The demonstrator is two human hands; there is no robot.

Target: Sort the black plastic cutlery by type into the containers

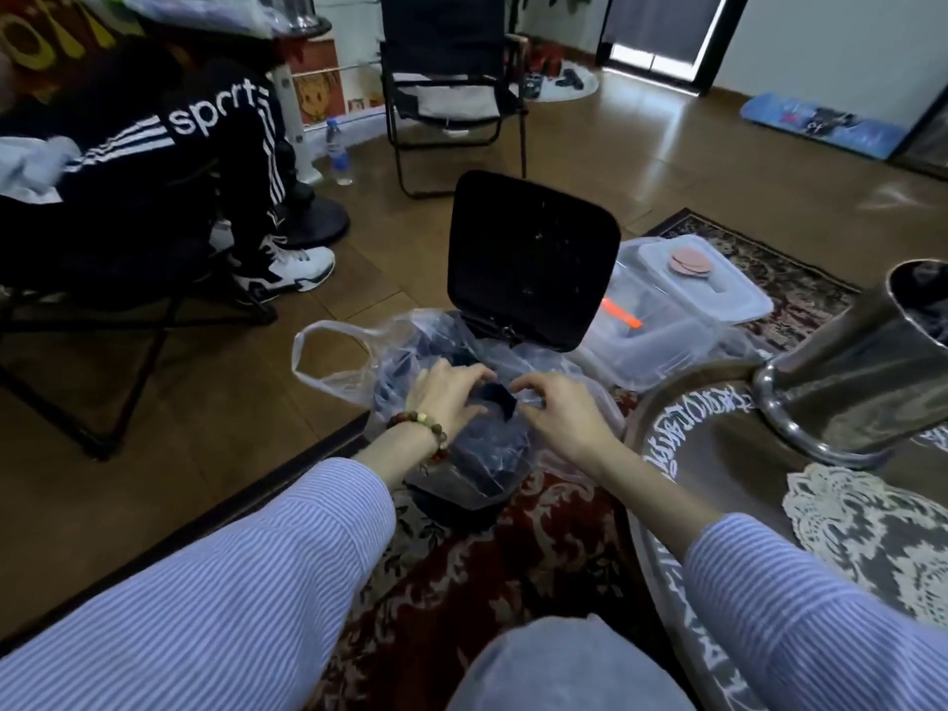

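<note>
single head-worn wide-angle view, facing forward and down, close over the hands (502, 402), floor beyond

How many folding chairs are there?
2: one empty black folding chair at the back of the room, and another chair on the left where a person sits. More may be out of view.

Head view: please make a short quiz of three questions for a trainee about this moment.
1. True or false: both hands are at the plastic bag.
2. Which wrist wears a bead bracelet? A) left B) right
3. Fill in: the black lid stands ____.

Key:
1. True: left hand and right hand pinch the bag.
2. A.
3. Open, behind the bag.
</note>
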